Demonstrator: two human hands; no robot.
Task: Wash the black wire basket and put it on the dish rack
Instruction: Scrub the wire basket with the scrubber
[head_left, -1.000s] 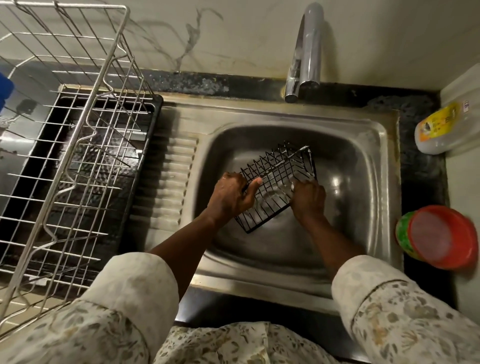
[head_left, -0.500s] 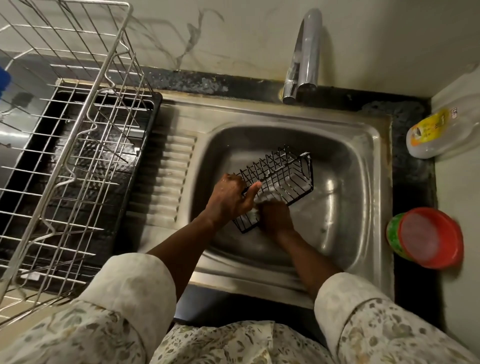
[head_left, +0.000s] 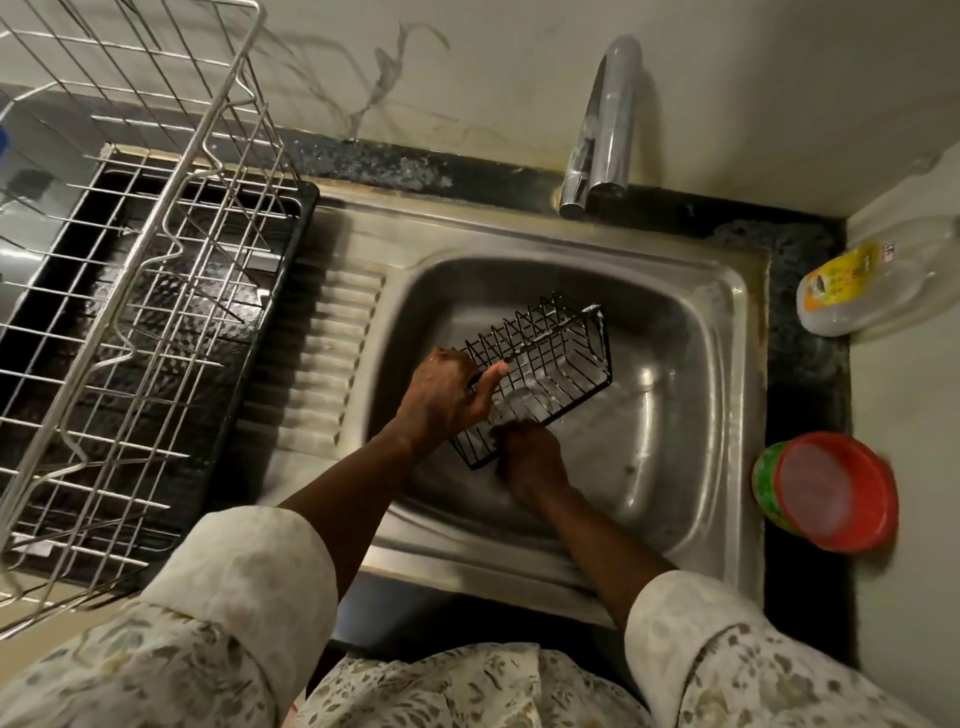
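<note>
Surface: a steel sink (head_left: 727, 322) with a ribbed drainboard was set in a black speckled counter (head_left: 802, 415) against a pale veined wall (head_left: 493, 67). A chrome tap (head_left: 605, 119) stood at the back rim.

Left of the bowl, a wire dish rack (head_left: 156, 249) stood over a black drip tray (head_left: 223, 405). In the right corner a clear bottle (head_left: 872, 280) with a yellow label lay on its side, and a green tub with a red lid (head_left: 826, 493) sat nearer.

The black wire basket (head_left: 556, 353) was tilted inside the sink bowl. The left hand (head_left: 441, 395) grasped its left end, thumb across the top wire. The right hand (head_left: 530, 457) was curled at its lower edge; whether it gripped could not be determined.
</note>
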